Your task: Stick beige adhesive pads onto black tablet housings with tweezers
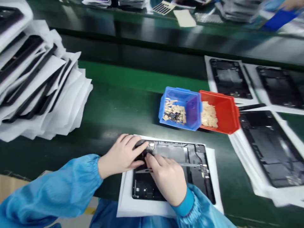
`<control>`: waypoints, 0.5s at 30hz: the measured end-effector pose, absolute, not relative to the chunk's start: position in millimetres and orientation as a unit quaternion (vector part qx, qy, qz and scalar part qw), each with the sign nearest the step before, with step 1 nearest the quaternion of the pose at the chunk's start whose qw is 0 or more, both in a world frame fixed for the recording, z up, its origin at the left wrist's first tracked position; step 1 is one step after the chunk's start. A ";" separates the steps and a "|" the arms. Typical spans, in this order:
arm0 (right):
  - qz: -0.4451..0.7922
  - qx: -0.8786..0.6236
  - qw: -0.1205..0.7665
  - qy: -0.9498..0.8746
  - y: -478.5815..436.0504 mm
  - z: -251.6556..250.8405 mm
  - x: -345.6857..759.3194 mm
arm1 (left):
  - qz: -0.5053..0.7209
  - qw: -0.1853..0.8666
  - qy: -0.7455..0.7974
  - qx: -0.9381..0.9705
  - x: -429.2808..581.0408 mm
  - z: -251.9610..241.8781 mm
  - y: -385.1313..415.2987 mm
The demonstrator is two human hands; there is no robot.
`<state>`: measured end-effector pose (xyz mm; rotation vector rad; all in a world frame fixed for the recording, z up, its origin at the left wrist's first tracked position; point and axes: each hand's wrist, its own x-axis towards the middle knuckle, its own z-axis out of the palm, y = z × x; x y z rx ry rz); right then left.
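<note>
Tablet shell (190, 164) lies flat and face-open on a white sheet (211, 177) at the near edge of the green counter (118, 104), showing a black frame, a grey metal plate in its upper middle and small parts along its right side. Both hands rest on its left end. The left hand (121, 156), in a blue sleeve (59, 190), lies palm down with its fingers (140, 147) stretched nearly straight, tips pressing on the top left corner of the shell; they grip nothing that can be seen. The right hand (167, 177) lies over the lower left of the shell, fingers curled together, tips touching the shell just beside the left fingertips; whether they pinch a small part cannot be told. Behind the shell stand a blue bin (180, 109) and a red bin (220, 112), touching, each holding small tan pieces. More shells on white sheets (268, 148) lie to the right, and a stack of shells and sheets (35, 82) leans at the left.
</note>
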<state>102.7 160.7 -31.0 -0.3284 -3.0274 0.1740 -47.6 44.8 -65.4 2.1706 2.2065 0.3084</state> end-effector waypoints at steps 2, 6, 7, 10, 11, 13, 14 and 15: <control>0.076 -0.145 0.028 -0.986 183.0 -22.6 121.7 | 0.081 -0.004 0.695 0.715 -54.5 -62.7 43.5; 0.022 -0.271 -0.009 -0.962 265.2 -15.3 161.6 | 0.091 -0.044 0.647 0.755 -58.5 -55.1 58.9; 0.033 -0.276 -0.030 -0.960 285.5 -17.6 169.7 | 0.108 -0.037 0.640 0.759 -55.7 -53.0 67.9; 0.086 -0.262 -0.062 -0.959 327.5 -29.1 186.7 | 0.145 0.002 0.655 0.742 -38.8 -49.3 101.8; 0.097 -0.261 -0.063 -0.958 334.5 -32.5 190.4 | 0.143 0.015 0.662 0.735 -31.5 -49.3 112.7; 0.114 -0.266 -0.068 -0.955 340.4 -36.9 196.3 | 0.133 0.039 0.673 0.726 -16.9 -50.6 129.6; 0.126 -0.268 -0.069 -0.953 340.7 -37.8 198.8 | 0.132 0.054 0.676 0.723 -10.7 -51.7 135.0; 0.142 -0.269 -0.066 -0.950 340.0 -38.0 201.2 | 0.137 0.070 0.676 0.721 -5.4 -53.0 138.5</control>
